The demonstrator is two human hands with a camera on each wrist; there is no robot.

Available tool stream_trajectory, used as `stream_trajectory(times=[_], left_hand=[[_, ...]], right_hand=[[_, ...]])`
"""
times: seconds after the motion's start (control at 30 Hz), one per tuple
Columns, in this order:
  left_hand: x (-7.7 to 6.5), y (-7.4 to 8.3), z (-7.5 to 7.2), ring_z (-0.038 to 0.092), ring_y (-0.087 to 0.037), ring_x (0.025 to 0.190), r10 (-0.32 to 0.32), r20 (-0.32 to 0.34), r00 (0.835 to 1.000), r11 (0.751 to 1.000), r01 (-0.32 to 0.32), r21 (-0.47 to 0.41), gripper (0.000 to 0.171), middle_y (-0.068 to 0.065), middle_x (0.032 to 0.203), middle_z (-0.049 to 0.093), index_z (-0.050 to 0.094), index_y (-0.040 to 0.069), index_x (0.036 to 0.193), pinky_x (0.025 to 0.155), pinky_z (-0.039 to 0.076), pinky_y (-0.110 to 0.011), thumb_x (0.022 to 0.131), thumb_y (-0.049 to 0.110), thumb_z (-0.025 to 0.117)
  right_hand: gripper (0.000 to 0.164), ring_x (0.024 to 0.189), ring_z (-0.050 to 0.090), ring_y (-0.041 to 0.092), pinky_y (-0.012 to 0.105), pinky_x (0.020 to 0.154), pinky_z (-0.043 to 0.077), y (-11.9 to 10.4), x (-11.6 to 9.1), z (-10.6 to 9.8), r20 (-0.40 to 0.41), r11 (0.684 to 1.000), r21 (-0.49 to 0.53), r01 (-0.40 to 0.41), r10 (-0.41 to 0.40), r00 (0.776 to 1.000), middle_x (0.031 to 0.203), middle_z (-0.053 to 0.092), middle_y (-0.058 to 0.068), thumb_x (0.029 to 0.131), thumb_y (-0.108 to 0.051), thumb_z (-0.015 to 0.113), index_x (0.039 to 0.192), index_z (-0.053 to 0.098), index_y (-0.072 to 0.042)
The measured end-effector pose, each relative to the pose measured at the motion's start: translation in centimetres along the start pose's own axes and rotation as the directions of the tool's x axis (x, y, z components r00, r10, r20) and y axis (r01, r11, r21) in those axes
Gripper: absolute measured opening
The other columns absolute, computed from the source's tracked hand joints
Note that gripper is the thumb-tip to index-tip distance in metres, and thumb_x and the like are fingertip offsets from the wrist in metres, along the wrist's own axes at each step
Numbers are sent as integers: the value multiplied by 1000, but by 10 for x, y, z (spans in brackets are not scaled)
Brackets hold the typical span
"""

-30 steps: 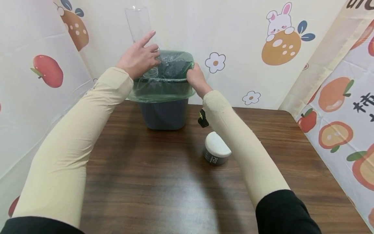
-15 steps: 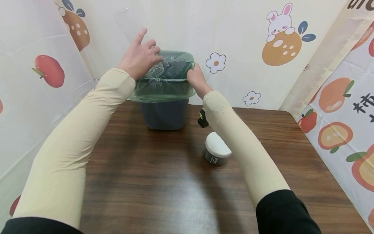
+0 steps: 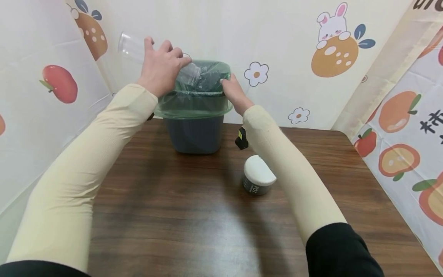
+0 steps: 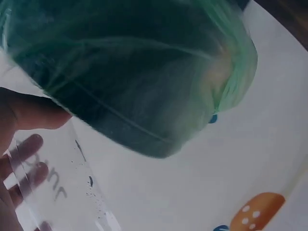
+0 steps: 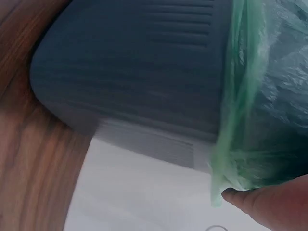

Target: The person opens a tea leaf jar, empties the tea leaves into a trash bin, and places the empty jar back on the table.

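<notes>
My left hand (image 3: 160, 67) grips a clear plastic bottle (image 3: 133, 46) at the left side of the bin. The bottle lies tilted, base up to the left and mouth down over the bin's opening. Dark markings show on its side in the left wrist view, where fingers show through the clear wall (image 4: 72, 187). A green translucent bin bag (image 3: 194, 109) lines the dark grey-blue bin (image 3: 195, 136) and folds over its rim. My right hand (image 3: 236, 94) holds the bag's edge at the bin's right corner; one digit touches the green film (image 5: 219, 185) in the right wrist view.
A small dark jar with a white lid (image 3: 257, 175) stands on the brown wooden table (image 3: 194, 223), beside the right forearm. White printed sheets (image 3: 270, 34) hang behind the bin and along both sides.
My left hand has turned the bottle from nearly upside down to a flatter tilt, its base swinging left and down. My right hand has stayed at the bag's edge, with its thumb shifted slightly.
</notes>
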State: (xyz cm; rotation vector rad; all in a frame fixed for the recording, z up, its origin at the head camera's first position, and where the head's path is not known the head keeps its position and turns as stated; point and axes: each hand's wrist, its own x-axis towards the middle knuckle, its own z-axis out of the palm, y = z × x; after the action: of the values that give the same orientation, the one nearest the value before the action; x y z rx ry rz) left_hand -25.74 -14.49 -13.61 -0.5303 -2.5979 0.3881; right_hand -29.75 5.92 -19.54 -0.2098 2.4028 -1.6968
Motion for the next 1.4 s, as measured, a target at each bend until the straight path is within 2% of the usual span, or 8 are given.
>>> stream_trajectory(times=[0.17, 0.33, 0.43, 0.73, 0.87, 1.07, 1.17, 1.4], left_hand=[[-6, 6, -5, 40, -36, 104, -52, -44, 998, 994, 47, -95, 66, -14, 118, 57, 54, 16, 133, 93, 19, -64, 72, -6, 61], [-16, 13, -12, 40, -35, 103, -115, -75, 991, 983, 103, -153, 65, -12, 123, 57, 51, 19, 135, 87, 23, -61, 74, 5, 69], [-24, 18, -16, 41, -35, 103, -142, -84, 986, 971, 123, -207, 65, -11, 124, 57, 50, 20, 136, 87, 24, -59, 76, 10, 71], [-50, 33, -32, 45, -35, 109, -195, -96, 976, 917, 146, -371, 72, -9, 126, 57, 49, 23, 139, 85, 25, -53, 75, 26, 81], [-64, 42, -36, 47, -35, 109, -213, -87, 973, 875, 150, -460, 74, -9, 129, 56, 49, 23, 140, 83, 27, -52, 74, 29, 82], [-79, 56, -33, 54, -29, 108, -230, -124, 965, 774, 105, -625, 72, -8, 122, 61, 54, 15, 134, 83, 38, -51, 70, 27, 85], [-84, 63, -29, 56, -25, 105, -249, -119, 961, 686, 88, -723, 72, -7, 118, 62, 54, 10, 132, 85, 42, -46, 69, 24, 86], [-95, 78, -11, 59, -23, 106, -262, -17, 965, 459, 109, -882, 74, -6, 115, 61, 51, 10, 131, 82, 47, -40, 67, 21, 87]], right_hand=[[66, 141, -9, 3, 25, 112, 0, -4, -9, -3, 22, 999, 50, 14, -15, 1000, 157, -14, -12, 102, -39, 26, 150, -17, -26], [63, 141, -10, 2, 22, 111, -2, -11, -20, -11, 19, 996, -54, 74, -73, 997, 158, -13, -10, 102, -39, 23, 152, -11, -21], [60, 141, -12, 3, 27, 112, -3, -10, -28, -23, 34, 988, -126, 87, -83, 996, 158, -14, -11, 101, -41, 22, 154, 2, -21], [63, 140, -15, 5, 30, 112, -4, 17, -43, -68, 12, 982, -190, 3, -1, 1000, 157, -16, -9, 101, -47, 16, 152, -11, -21], [62, 141, -14, 7, 32, 113, -4, 32, -50, -82, 20, 985, -171, -6, 10, 1000, 158, -15, -8, 101, -47, 15, 152, -11, -22], [64, 143, -14, 13, 33, 113, -3, 46, -60, -93, 43, 986, -169, -6, 13, 999, 158, -15, -1, 101, -47, 14, 152, -12, -17], [66, 143, -13, 14, 33, 113, -2, 51, -65, -96, 55, 985, -170, -17, 26, 998, 158, -15, -1, 101, -48, 16, 152, -12, -16], [67, 145, -4, 19, 39, 114, 8, 61, -75, -96, 90, 980, -197, -30, 49, 995, 159, -10, -1, 100, -50, 21, 153, -7, -18]])
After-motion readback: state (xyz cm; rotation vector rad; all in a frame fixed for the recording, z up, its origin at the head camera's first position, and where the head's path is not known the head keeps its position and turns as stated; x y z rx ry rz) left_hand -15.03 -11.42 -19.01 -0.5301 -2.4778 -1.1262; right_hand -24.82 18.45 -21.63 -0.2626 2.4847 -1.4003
